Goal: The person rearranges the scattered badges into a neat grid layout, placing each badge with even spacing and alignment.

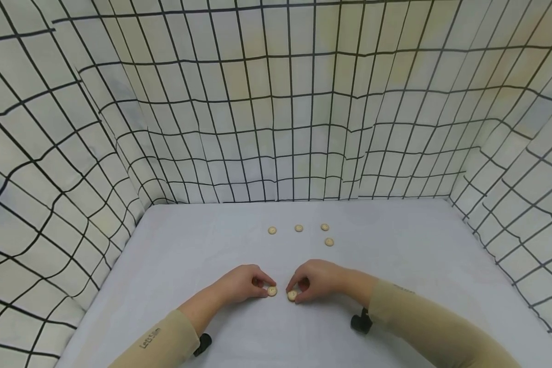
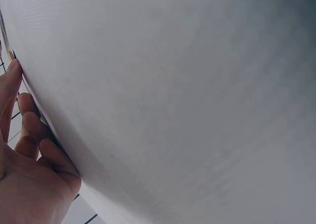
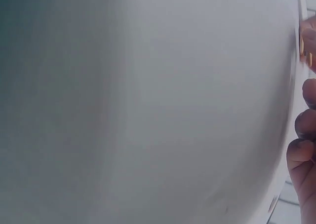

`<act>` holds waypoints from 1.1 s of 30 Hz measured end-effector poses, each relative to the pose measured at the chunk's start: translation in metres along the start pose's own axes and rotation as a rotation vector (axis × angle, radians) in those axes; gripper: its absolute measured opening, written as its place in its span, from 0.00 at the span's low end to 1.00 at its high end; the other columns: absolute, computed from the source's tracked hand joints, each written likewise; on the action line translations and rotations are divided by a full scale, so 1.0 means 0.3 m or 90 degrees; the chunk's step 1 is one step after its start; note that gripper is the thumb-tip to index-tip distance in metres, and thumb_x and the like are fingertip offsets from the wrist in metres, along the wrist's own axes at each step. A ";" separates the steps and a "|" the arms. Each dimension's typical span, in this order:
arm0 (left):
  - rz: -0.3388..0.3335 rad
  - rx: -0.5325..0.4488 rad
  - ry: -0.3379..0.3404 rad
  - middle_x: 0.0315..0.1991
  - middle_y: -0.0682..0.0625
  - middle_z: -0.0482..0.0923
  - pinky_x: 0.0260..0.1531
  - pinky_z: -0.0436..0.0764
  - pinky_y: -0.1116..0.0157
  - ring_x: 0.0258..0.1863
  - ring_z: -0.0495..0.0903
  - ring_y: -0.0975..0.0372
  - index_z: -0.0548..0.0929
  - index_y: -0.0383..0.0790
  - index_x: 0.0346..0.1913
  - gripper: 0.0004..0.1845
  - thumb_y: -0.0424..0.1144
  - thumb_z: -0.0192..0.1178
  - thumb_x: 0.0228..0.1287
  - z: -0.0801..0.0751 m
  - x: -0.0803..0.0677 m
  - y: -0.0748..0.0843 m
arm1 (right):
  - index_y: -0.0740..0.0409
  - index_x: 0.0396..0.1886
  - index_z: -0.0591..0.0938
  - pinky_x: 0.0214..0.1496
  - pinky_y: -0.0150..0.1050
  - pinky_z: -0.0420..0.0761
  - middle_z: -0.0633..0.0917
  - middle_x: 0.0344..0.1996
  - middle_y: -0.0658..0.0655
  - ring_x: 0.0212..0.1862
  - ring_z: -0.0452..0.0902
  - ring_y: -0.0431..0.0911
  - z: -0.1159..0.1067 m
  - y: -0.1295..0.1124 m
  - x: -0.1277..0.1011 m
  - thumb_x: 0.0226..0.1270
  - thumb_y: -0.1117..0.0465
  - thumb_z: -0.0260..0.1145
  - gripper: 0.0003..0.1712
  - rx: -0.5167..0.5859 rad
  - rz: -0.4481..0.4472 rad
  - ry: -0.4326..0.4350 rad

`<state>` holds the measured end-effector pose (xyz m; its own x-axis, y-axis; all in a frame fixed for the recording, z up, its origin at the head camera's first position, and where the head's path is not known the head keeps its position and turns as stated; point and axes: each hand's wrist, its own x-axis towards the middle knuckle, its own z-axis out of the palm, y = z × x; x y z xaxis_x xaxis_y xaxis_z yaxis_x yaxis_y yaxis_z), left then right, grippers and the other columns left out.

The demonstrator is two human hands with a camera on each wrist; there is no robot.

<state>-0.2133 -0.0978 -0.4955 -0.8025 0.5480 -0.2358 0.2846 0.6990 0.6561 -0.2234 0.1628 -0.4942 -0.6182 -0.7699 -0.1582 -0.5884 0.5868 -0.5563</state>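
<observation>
Two pale wooden buttons lie close together near the front middle of the white table, seen in the head view. My left hand [image 1: 244,284] pinches the left button [image 1: 272,291] between thumb and index finger. The right button [image 1: 292,296] sits between the thumb and index fingertip of my right hand [image 1: 321,280]. A small gap separates the two buttons. In the left wrist view, my left hand [image 2: 37,179] shows at the left edge with its other fingers curled. At the right edge of the right wrist view, a yellowish button rim [image 3: 301,45] shows by the fingertips.
Several more pale buttons are farther back: three in a rough row, the left one [image 1: 272,230], the middle one [image 1: 299,228] and the right one [image 1: 324,227], with another button [image 1: 329,242] just in front. White netted walls [image 1: 257,117] with black grid lines surround the table [image 1: 188,235].
</observation>
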 end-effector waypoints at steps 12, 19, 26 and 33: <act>0.002 -0.002 -0.004 0.31 0.58 0.75 0.34 0.73 0.64 0.33 0.72 0.64 0.90 0.56 0.44 0.10 0.40 0.71 0.59 0.004 0.000 -0.012 | 0.39 0.44 0.89 0.32 0.33 0.73 0.79 0.23 0.42 0.29 0.72 0.37 -0.068 0.073 0.019 0.59 0.51 0.75 0.12 0.044 0.107 0.059; 0.001 -0.005 -0.004 0.31 0.58 0.75 0.35 0.73 0.64 0.33 0.72 0.64 0.90 0.57 0.44 0.10 0.41 0.71 0.59 0.005 0.000 -0.013 | 0.38 0.45 0.89 0.36 0.36 0.74 0.80 0.25 0.42 0.32 0.74 0.39 -0.102 0.103 0.035 0.59 0.50 0.75 0.12 0.032 0.162 0.074; -0.001 -0.006 -0.004 0.31 0.58 0.75 0.36 0.73 0.63 0.34 0.72 0.63 0.90 0.58 0.43 0.10 0.41 0.72 0.59 0.006 0.000 -0.012 | 0.37 0.43 0.89 0.37 0.39 0.74 0.80 0.26 0.45 0.33 0.74 0.41 -0.128 0.146 0.061 0.60 0.49 0.74 0.11 0.040 0.220 0.100; -0.009 -0.009 -0.003 0.31 0.58 0.75 0.36 0.73 0.63 0.34 0.72 0.63 0.90 0.58 0.43 0.10 0.40 0.72 0.59 0.005 -0.003 -0.006 | 0.39 0.43 0.89 0.37 0.40 0.73 0.81 0.26 0.47 0.34 0.74 0.43 -0.155 0.173 0.090 0.60 0.49 0.74 0.11 0.043 0.252 0.117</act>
<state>-0.2124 -0.0989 -0.4974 -0.8037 0.5404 -0.2491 0.2653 0.7000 0.6630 -0.2949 0.1843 -0.4894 -0.8755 -0.4274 -0.2255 -0.2555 0.8055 -0.5347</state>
